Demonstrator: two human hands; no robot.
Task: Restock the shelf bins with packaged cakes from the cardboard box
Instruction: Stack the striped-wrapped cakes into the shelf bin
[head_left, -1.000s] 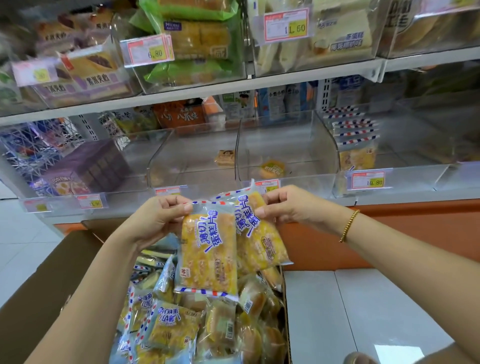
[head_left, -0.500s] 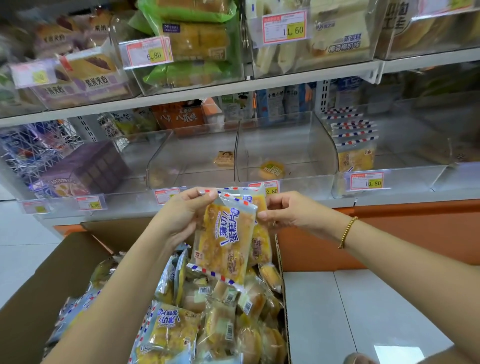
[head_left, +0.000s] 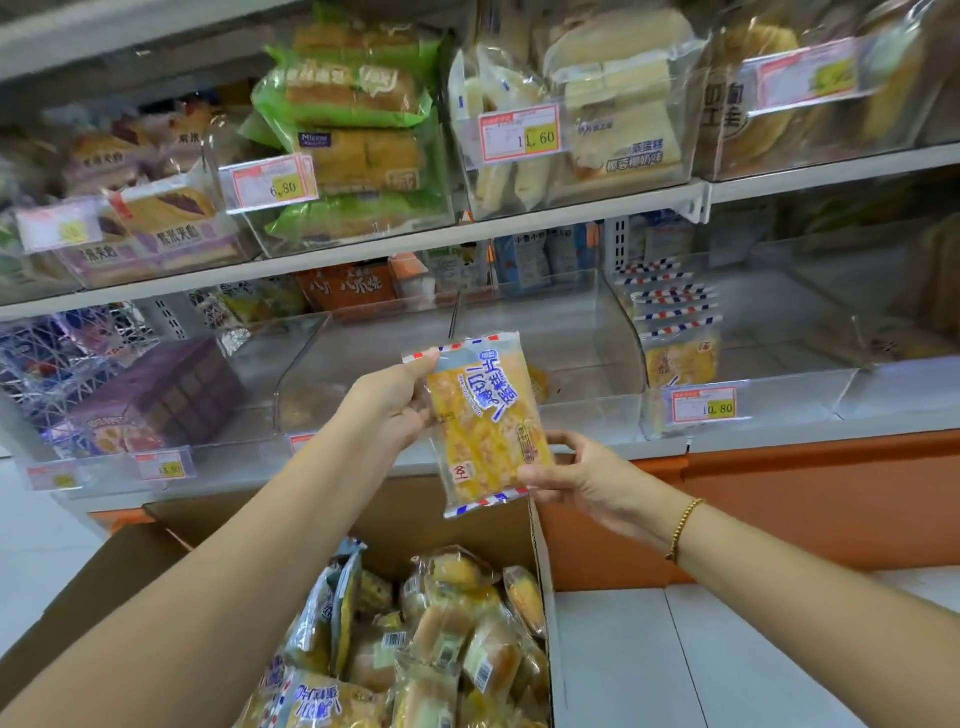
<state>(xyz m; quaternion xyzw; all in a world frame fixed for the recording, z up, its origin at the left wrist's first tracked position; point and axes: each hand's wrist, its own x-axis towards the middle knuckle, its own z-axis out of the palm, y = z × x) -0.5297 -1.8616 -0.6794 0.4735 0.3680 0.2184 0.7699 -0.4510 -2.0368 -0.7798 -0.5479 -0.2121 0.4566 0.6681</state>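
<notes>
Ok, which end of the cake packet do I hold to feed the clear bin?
Probably its lower sealed edge, from below-right, where the right hand pinches it. The cake packet is flat, top end tilted toward the clear bin, so that end leads in.

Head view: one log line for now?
left hand: grips cake packet top | right hand: pinches its bottom corner | position: above cardboard box, before clear bin

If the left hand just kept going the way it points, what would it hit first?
Probably the clear shelf bin behind it. The left hand points up and forward, and the cake pack it grips would touch first; depth is unclear.
</notes>
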